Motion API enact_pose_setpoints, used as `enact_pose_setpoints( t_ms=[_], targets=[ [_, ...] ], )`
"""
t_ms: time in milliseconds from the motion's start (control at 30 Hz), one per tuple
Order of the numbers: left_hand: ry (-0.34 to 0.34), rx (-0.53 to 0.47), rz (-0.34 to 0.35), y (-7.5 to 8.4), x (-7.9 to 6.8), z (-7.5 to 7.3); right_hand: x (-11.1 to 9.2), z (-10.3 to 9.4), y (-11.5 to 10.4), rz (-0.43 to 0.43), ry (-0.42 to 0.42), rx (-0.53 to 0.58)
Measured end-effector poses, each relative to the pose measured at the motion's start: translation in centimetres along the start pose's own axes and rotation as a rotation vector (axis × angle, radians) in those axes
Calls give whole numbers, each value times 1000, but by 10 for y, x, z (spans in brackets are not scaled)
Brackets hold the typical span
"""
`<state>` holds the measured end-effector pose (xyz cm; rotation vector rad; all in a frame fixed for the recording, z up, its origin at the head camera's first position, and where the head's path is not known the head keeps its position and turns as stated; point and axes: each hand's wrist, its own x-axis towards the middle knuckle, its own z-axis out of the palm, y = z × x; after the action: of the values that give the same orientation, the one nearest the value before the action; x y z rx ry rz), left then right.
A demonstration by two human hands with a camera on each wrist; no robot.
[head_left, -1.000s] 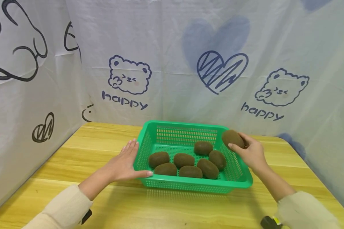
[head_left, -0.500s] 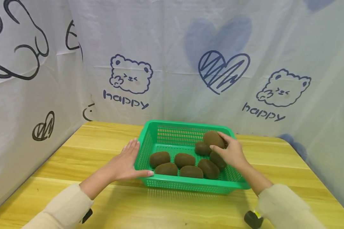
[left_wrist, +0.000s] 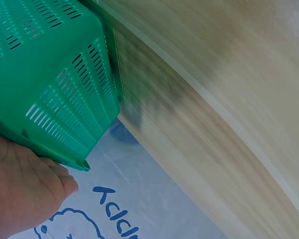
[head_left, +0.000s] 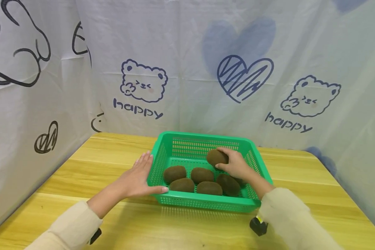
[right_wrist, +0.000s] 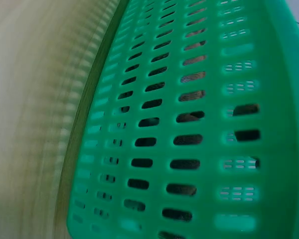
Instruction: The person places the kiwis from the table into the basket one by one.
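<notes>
A green slotted plastic basket (head_left: 206,197) sits on the table with several brown kiwifruit inside, such as one kiwi (head_left: 202,175) near its middle. My right hand (head_left: 238,166) reaches over the right side and grips another kiwi (head_left: 216,158) between thumb and fingers toward the back. The arm and hand partly cover a kiwi at the right. My left hand (head_left: 135,178) rests against the left rim, fingers straight, thumb along the front corner; the left wrist view shows this hand (left_wrist: 27,186) at the basket's edge. In the right wrist view the basket's wall (right_wrist: 214,149) hides my right hand.
The wood-grain table (head_left: 162,229) extends around the basket. White cloth with printed bears and hearts (head_left: 187,104) hangs behind and at the sides, close to the table's far edge.
My right hand, holding the kiwi, has moved left from the basket's right rim to over its inside, and lower. My left hand stays at the left rim.
</notes>
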<state>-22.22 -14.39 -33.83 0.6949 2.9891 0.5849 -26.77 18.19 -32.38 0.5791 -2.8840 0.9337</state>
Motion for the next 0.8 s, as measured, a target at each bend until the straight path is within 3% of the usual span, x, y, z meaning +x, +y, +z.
enact_pose_setpoints(
  t_ms=[200, 433, 800],
  targets=[
    [-6, 6, -1, 1, 0, -1, 9, 10, -1, -34, -38, -57],
    [-13, 8, 1, 2, 0, -2, 13, 15, 1, -49, -3, -139],
    [-3, -7, 4, 4, -1, -4, 16, 17, -3, 95, 2, -97]
  ],
)
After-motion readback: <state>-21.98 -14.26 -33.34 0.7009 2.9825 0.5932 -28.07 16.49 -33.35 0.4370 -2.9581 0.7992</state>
